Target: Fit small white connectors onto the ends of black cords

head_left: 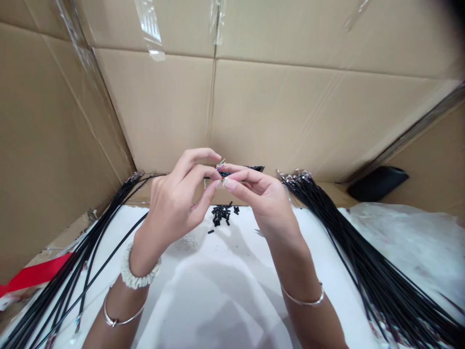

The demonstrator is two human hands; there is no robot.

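Observation:
My left hand (178, 198) is closed, its thumb and index finger pinched on thin coloured wires (221, 166) that fan out at a cable end. Opposite it, my right hand (267, 196) pinches the same small wires, and the fingertips of both hands nearly touch. The exact spot between the fingertips is mostly hidden. A black cable (123, 237) runs up from the lower left behind my left hand. Below the hands, several short black tube pieces (220, 214) lie in a loose pile on the white work surface (218, 291).
A bundle of black cables (87, 247) lies on the left, and a thicker bundle (348, 252) on the right, with bare wire ends. Cardboard walls (272, 106) enclose the back and sides. Clear plastic (410, 237) and a black object (378, 183) are at right; a red strip (39, 274) at left.

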